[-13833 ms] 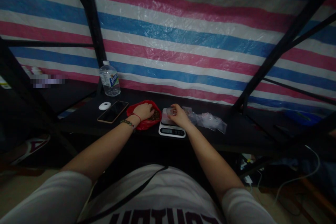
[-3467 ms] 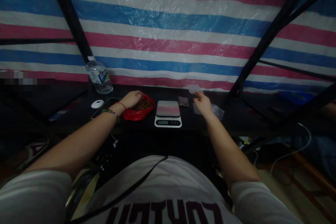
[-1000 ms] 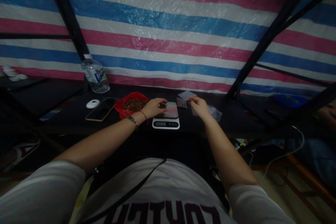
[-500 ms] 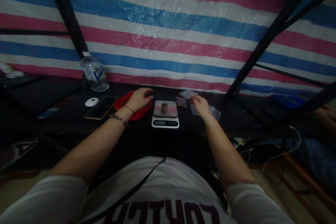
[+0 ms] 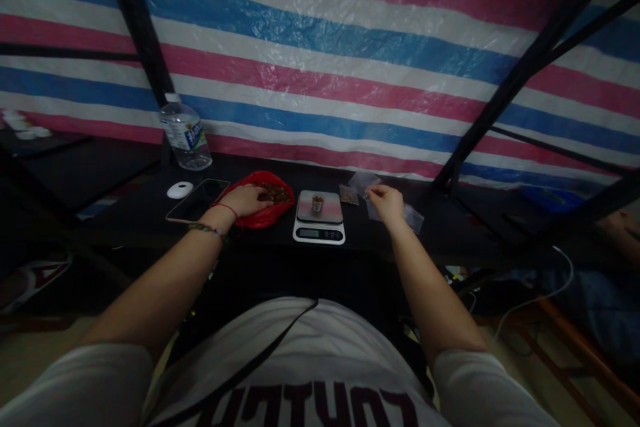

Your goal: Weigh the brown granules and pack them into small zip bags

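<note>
My left hand (image 5: 244,200) reaches into a red plastic bag (image 5: 265,217) and rests on the small brown pieces (image 5: 277,193) inside. Its fingers are a little apart, with the tips partly lost among the pieces. On a white digital scale (image 5: 320,217) stands a small metal cup (image 5: 317,204) with brown contents. My right hand (image 5: 389,203) is closed in a pinch at the edge of a small clear plastic bag (image 5: 361,180), right of the scale. Between scale and hand lies another clear bag (image 5: 349,195) with small brown pieces in it.
More clear bags (image 5: 413,219) lie beside my right wrist. At the left are a phone (image 5: 193,203), a white oval object (image 5: 180,190) and a clear bottle (image 5: 187,137). Dark frame posts (image 5: 470,133) flank the dark table, with striped sheeting (image 5: 320,80) behind.
My left hand has come down from above the red bag into it, uncovering the brown pieces. My right hand stays by the clear bags, its fingers still pinched. The view has shifted slightly.
</note>
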`<state>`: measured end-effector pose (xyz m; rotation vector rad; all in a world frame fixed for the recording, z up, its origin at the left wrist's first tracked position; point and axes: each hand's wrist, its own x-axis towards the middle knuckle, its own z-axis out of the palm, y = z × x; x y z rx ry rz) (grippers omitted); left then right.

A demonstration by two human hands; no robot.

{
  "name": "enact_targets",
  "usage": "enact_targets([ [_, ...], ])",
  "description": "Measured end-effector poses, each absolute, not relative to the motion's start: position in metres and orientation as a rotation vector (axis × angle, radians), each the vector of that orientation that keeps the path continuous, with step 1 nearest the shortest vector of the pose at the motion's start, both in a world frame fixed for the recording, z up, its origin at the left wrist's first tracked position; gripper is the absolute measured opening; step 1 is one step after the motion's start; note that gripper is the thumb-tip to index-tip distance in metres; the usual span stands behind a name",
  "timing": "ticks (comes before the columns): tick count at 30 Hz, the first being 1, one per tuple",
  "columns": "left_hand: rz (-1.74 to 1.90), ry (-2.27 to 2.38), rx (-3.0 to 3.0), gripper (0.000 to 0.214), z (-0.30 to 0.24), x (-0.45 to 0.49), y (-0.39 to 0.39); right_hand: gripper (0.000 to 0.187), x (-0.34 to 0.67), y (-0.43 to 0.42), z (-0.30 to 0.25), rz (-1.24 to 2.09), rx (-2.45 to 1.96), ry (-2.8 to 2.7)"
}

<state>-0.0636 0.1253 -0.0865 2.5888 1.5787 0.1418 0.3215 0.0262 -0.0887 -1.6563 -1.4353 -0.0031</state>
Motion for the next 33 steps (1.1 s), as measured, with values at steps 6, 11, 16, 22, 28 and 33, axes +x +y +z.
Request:
enact_targets([
  [6, 0.007, 1.475, 2.628, 0.048, -0.072, -0.060, 0.129, 0.036, 0.328, 0.035, -0.101, 0.076, -1.541, -1.429],
  [11, -0.174, 1.460, 2.647, 0.038, -0.056, -0.053, 0.135, 0.040, 0.328, 0.044, -0.123, 0.146, -1.505, -1.371],
  [16, -0.293, 1.369, 2.519, 0.048, -0.048, -0.053, 0.139, 0.040, 0.324, 0.046, -0.144, -0.062, -1.541, -1.477],
  [22, -0.331, 1.370, 2.467, 0.041, -0.049, -0.052, 0.144, 0.037, 0.317, 0.044, -0.150, -0.146, -1.580, -1.548],
  [28, -0.157, 1.491, 2.512, 0.040, -0.045, -0.055, 0.142, 0.036, 0.317, 0.041, -0.145, -0.188, -1.580, -1.509],
  [33, 0.011, 1.540, 2.646, 0.040, -0.045, -0.054, 0.137, 0.035, 0.317, 0.036, -0.137, -0.168, -1.524, -1.463],
])
